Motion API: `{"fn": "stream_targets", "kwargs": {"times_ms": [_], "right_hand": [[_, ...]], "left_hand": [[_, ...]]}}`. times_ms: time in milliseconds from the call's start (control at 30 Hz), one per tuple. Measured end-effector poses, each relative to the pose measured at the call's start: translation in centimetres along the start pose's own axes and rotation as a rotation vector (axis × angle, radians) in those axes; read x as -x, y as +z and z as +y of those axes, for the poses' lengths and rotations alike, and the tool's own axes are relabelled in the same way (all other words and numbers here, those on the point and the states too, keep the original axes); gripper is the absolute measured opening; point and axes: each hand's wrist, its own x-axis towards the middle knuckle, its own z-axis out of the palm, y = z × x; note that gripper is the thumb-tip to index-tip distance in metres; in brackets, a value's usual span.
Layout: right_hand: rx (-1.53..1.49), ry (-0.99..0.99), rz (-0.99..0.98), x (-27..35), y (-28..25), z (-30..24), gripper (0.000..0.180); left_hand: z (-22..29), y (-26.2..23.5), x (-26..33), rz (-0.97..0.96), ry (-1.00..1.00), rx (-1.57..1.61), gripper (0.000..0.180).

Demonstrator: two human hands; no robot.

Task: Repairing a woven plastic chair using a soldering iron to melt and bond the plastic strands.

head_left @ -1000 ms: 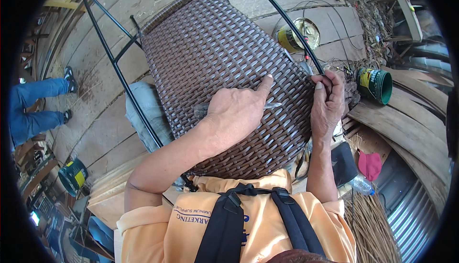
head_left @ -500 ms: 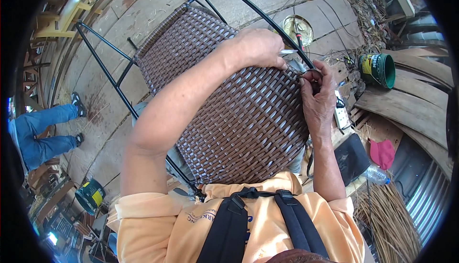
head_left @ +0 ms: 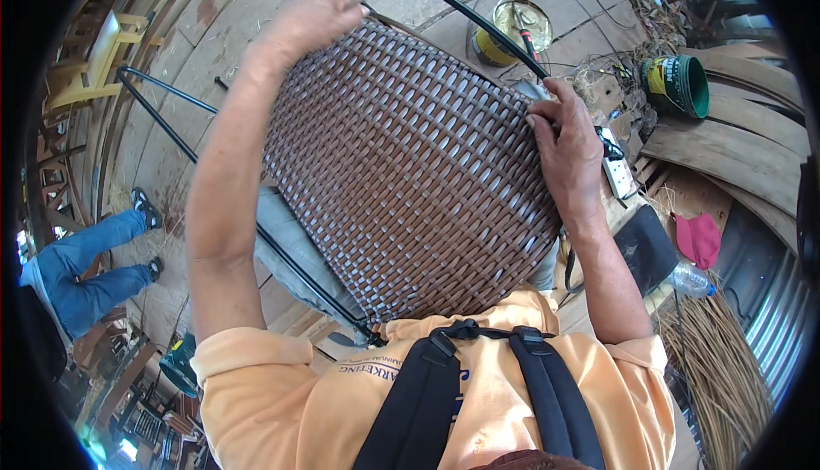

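Observation:
A brown woven wicker chair (head_left: 410, 171) lies across my lap, its weave of flat strands filling the middle of the head view. Black metal tubing (head_left: 453, 2) runs past its far side and along its left. My left hand (head_left: 316, 19) is over the far left corner, fingers curled together; whatever they may hold is too small to make out. At the far right corner, my right hand (head_left: 568, 141) pinches the woven edge between thumb and fingers. Its fingertips partly cover that corner.
Beyond the tubing stands an open tin (head_left: 517, 30) with a red-handled tool across it. A green bucket (head_left: 675, 86), a white power strip (head_left: 617, 167), a red cap (head_left: 696, 239) and a plastic bottle (head_left: 690, 280) are on the right. Someone in jeans (head_left: 94, 269) is at far left.
My left hand has swung from the far right corner to the far left one. My right hand stays at its corner, its fingers shifted on the edge. The chair has turned slightly.

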Motion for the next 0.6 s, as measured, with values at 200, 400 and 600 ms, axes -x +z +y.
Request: {"fn": "stream_targets", "kwargs": {"times_ms": [200,400,600], "right_hand": [[-0.272,-0.009,-0.141,-5.2,-1.5,-2.8,0.025],[-0.638,-0.004,-0.261,-8.3,-0.7,-3.9,0.032],[-0.508,0.357,-0.192,-4.4,-1.2,-0.9,0.029]], "left_hand": [[11.3,-14.7,-2.7,-0.719,-0.167,0.372,0.035],[13.4,-8.8,-0.5,0.042,-0.018,0.116,0.034],[10.5,1.0,0.6,-0.205,0.12,-0.13,0.025]]}}
